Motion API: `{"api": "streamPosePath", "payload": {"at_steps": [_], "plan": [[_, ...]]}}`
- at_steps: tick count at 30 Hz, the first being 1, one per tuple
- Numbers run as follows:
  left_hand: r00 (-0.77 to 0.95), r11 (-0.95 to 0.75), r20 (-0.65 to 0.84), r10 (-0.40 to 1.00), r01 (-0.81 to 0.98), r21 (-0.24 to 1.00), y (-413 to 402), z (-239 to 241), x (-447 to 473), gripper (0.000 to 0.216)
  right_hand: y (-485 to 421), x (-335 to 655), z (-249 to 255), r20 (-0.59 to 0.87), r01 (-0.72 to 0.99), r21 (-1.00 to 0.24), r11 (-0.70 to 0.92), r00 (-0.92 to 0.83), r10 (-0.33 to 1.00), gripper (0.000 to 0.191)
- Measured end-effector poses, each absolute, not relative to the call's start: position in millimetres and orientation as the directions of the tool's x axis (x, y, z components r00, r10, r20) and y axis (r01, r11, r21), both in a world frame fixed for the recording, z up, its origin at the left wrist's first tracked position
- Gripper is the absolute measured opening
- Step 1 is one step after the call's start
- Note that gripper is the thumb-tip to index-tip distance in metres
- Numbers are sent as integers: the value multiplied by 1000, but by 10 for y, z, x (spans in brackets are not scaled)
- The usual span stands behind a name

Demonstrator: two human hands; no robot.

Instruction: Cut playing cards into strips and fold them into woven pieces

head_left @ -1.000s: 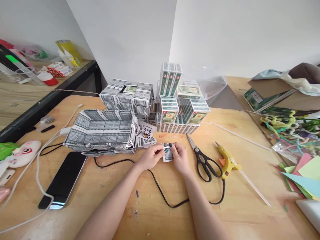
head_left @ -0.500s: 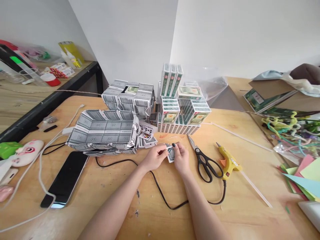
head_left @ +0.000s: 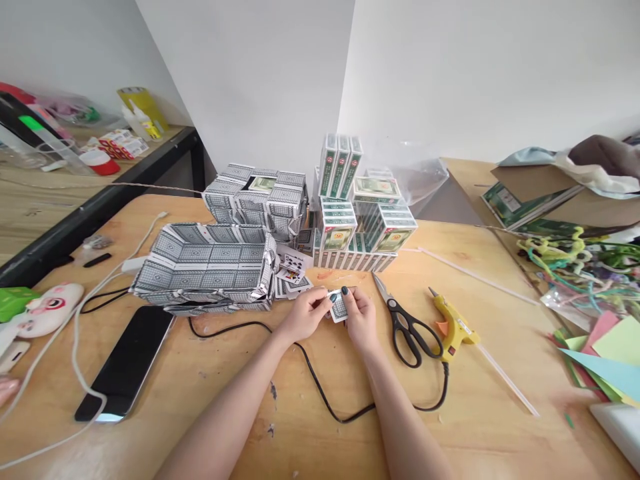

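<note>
Grey-patterned, white-edged playing card (head_left: 339,309) sits between your left hand (head_left: 306,312) and right hand (head_left: 361,317), fingertips of both pinching it, left of the black-handled metal scissors (head_left: 400,312). Edge-shaping appears in hand; the next move calls for even finger pressure.

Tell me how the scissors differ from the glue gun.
The scissors have black handles and metal blades; the glue gun is mostly yellow. The scissors have no cord; the glue gun has a black cord. Both lie on the table.
</note>
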State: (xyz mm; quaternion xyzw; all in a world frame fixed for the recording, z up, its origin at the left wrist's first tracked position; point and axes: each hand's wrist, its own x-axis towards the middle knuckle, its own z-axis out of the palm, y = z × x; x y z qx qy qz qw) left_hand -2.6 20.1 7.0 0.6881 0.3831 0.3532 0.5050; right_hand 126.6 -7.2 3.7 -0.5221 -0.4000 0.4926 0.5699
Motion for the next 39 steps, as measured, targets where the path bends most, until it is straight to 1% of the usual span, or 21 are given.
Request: {"api": "streamPosePath", "payload": {"at_steps": [6,9,11,14,18,20,22,24,25,27,29,31,33,35,37,39], "plan": [[454,-157,75,888,144,977,177,84,7,30,-83,1280,13,-68,-181,-983,-29,213,975,29],[426,-65,19,904,92,994,188,101,-6,30,-92,1281,36,-110,-191,-979,-70,206,972,30],[396,8,-30,918,58,998,201,109,-25,30,-92,1287,50,-91,-185,-982,-49,226,970,34],[342,100,-89,936,-14,995,225,96,-50,31,-91,1304,60,33,-97,-994,58,241,970,36],[254,201,-160,954,-143,969,255,40,-56,28,-103,1313,53,264,122,-962,243,202,943,20],[228,225,-182,957,-177,958,259,24,-53,27,-114,1311,46,326,188,-938,293,184,927,16],[246,228,-185,951,-158,961,252,26,-50,27,-123,1312,38,345,205,-929,308,185,920,15],[282,217,-182,942,-95,972,238,38,-47,29,-124,1324,29,307,178,-946,271,216,927,13],[300,212,-185,936,-61,975,231,44,-45,31,-120,1335,24,261,148,-962,230,247,933,10],[317,212,-194,928,-22,977,223,50,-42,37,-104,1364,10,128,43,-992,120,298,946,6],[305,216,-201,931,-16,976,223,48,-41,43,-83,1395,-4,-5,-109,-994,29,304,953,10],[262,187,-176,949,-18,982,225,46,-42,45,-65,1417,-12,-82,-243,-970,-17,260,962,14],[228,129,-123,966,-13,992,223,52,-45,44,-58,1421,-9,-115,-320,-946,-49,192,975,17],[248,70,-69,966,2,998,213,67,-49,41,-64,1410,6,-138,-343,-935,-96,102,985,19],[302,29,-38,952,32,999,200,85,-55,38,-77,1393,27,-153,-335,-932,-139,15,988,20],[342,-5,-24,939,86,996,191,99,-61,34,-89,1377,42,-159,-322,-933,-160,-29,987,20]]}}
